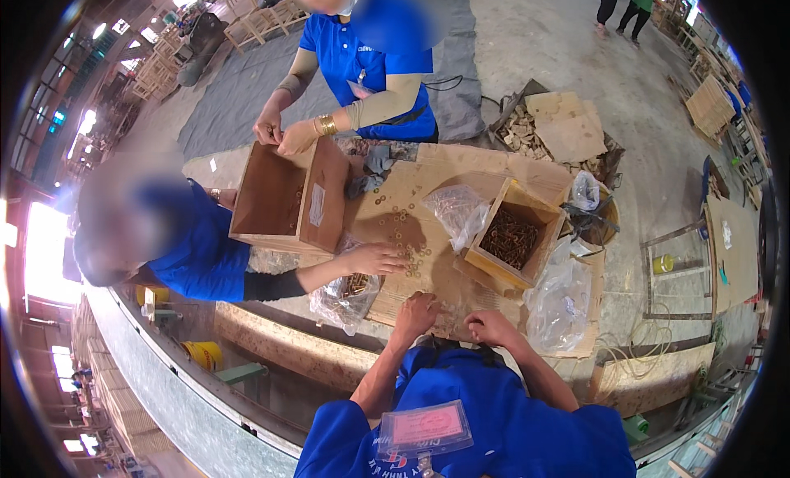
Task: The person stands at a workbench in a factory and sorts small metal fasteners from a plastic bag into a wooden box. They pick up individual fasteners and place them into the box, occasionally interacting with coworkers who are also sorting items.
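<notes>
My left hand [417, 312] rests palm down on the cardboard-covered table [461, 169] among small metal washers [405, 223] and bits, its fingers curled. Close beside it, my right hand [491, 324] is bent over the same spot near the table's front edge. I cannot tell what, if anything, either hand pinches. A cardboard box of dark screws [512, 237] stands just beyond my right hand. A co-worker's hand [374, 258] reaches in from the left and lies flat on the washers.
A large empty cardboard box [284, 200] stands tilted at the far left, held by a second co-worker in a blue shirt. Clear plastic bags [559, 301] lie at the right and front left. Wood scraps [559, 128] are piled beyond the table.
</notes>
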`<move>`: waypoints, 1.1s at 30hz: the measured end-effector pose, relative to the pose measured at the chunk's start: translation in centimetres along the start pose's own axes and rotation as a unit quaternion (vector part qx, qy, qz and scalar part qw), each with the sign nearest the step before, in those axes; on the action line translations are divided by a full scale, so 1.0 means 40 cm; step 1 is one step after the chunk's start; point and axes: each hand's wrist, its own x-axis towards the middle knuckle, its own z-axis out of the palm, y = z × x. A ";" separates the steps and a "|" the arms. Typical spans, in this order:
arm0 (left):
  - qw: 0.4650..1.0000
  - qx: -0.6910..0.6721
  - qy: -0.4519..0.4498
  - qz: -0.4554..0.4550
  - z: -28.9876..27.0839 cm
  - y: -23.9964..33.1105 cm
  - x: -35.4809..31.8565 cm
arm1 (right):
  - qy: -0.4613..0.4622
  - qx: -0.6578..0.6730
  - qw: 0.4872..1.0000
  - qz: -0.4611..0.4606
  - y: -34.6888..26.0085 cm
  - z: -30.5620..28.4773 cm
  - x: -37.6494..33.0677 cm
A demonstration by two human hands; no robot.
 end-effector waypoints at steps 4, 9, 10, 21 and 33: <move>0.994 0.036 -0.089 -0.059 0.008 0.007 -0.021 | 0.018 0.104 0.993 0.042 -0.002 0.003 -0.041; 0.992 0.015 -0.091 -0.085 0.049 0.035 -0.088 | -0.001 0.192 0.981 0.034 0.043 0.020 -0.063; 0.992 0.010 -0.081 -0.096 0.053 0.047 -0.104 | -0.018 0.191 0.980 0.048 0.055 0.020 -0.070; 0.930 0.159 0.287 -0.166 -0.116 -0.152 -0.136 | -0.103 0.097 0.990 0.025 -0.026 0.019 -0.044; 0.927 0.335 0.087 -0.146 -0.214 -0.206 0.091 | -0.102 0.208 0.972 0.046 -0.103 0.121 0.045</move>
